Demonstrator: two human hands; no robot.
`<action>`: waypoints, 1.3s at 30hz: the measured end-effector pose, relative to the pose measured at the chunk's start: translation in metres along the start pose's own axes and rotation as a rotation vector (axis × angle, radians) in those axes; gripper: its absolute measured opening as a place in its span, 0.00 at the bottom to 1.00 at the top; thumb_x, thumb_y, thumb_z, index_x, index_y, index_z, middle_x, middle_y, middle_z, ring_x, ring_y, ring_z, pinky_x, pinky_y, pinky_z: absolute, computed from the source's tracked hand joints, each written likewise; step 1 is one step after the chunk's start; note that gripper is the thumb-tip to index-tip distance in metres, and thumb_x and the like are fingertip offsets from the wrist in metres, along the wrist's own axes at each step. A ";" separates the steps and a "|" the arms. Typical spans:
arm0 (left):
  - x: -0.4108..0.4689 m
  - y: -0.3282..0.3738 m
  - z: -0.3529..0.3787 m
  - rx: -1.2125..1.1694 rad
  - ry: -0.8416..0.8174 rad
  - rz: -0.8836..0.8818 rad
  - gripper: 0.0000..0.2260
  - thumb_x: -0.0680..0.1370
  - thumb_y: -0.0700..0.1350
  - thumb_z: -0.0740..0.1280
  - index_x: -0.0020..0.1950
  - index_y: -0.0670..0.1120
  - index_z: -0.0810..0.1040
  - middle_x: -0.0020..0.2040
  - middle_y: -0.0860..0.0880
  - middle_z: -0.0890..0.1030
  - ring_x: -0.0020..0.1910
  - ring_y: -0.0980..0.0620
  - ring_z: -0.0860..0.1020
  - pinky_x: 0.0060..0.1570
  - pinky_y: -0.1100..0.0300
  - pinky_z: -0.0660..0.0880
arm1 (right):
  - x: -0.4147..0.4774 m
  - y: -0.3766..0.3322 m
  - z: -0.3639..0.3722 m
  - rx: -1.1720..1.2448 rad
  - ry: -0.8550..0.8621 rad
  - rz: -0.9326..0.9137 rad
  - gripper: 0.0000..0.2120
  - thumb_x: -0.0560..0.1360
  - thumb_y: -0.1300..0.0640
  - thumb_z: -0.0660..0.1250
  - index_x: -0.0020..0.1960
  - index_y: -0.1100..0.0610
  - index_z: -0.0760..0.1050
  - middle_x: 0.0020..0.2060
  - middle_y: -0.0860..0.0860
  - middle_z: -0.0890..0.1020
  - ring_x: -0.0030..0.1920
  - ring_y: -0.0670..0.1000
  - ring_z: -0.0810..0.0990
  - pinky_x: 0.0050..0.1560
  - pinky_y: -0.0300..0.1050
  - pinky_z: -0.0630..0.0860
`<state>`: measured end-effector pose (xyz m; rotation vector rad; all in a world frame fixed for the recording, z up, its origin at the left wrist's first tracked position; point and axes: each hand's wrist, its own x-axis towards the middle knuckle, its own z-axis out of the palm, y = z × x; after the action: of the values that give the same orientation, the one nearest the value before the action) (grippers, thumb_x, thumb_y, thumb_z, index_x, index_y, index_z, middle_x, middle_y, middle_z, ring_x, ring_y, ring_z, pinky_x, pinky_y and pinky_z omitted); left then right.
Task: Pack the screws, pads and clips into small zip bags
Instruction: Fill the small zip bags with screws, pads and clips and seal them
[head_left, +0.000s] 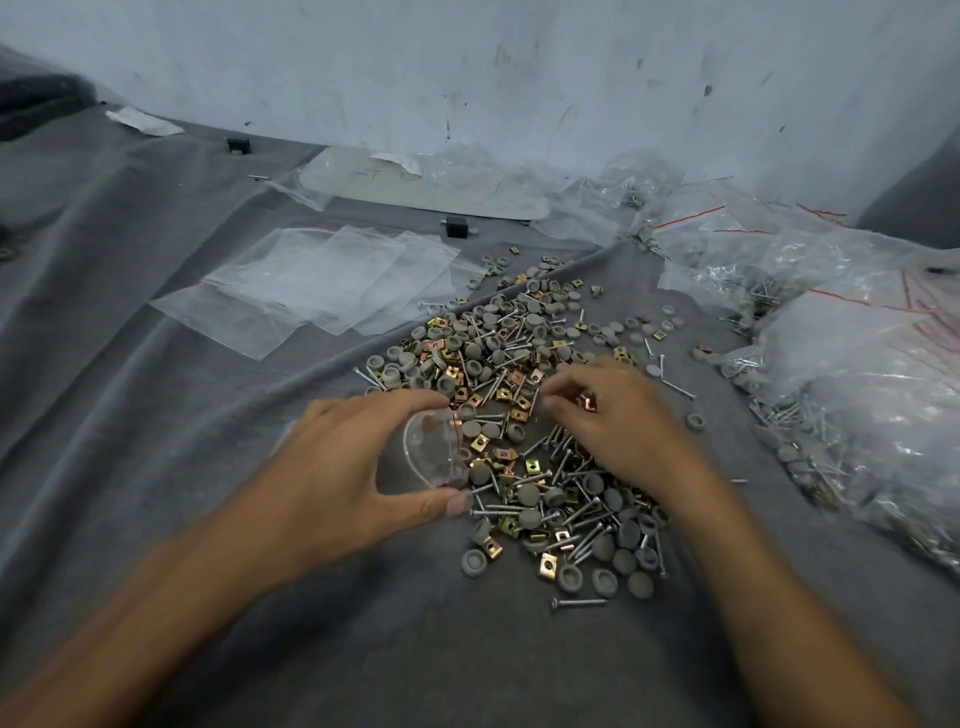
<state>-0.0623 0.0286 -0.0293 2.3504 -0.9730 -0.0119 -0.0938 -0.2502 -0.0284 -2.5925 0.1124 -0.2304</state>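
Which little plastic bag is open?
The bag in the left hand: the fingers hold its mouth round and open. The other empty bags lie flat farther back.

Grey pads (529, 493), brass-gold clips (478, 443)

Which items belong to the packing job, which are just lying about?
Job: open zip bag in left hand; right hand at the pile of screws, pads, clips; empty zip bags; filled bags.
Lying about: black blocks; bagged white panel; paper scrap.
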 end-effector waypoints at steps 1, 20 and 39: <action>0.000 0.001 0.000 -0.001 0.001 -0.001 0.37 0.65 0.78 0.61 0.71 0.64 0.68 0.66 0.65 0.74 0.66 0.61 0.70 0.70 0.51 0.66 | 0.001 0.000 0.003 -0.023 -0.019 0.001 0.05 0.79 0.48 0.69 0.54 0.45 0.82 0.51 0.45 0.76 0.56 0.48 0.73 0.53 0.47 0.70; 0.000 0.000 0.000 -0.001 -0.010 -0.029 0.39 0.64 0.79 0.60 0.71 0.65 0.67 0.68 0.64 0.73 0.66 0.62 0.69 0.70 0.53 0.65 | 0.006 -0.018 0.019 -0.119 -0.035 0.001 0.04 0.79 0.50 0.70 0.53 0.46 0.79 0.51 0.44 0.75 0.57 0.49 0.73 0.60 0.53 0.74; 0.000 0.002 -0.003 0.003 -0.022 -0.014 0.37 0.65 0.79 0.60 0.71 0.66 0.65 0.66 0.69 0.70 0.66 0.65 0.66 0.70 0.56 0.62 | -0.003 -0.024 0.017 0.110 0.109 -0.018 0.11 0.86 0.50 0.55 0.52 0.52 0.73 0.44 0.48 0.80 0.43 0.49 0.76 0.42 0.49 0.71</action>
<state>-0.0630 0.0294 -0.0259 2.3642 -0.9677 -0.0416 -0.0926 -0.2203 -0.0308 -2.4722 0.1117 -0.3742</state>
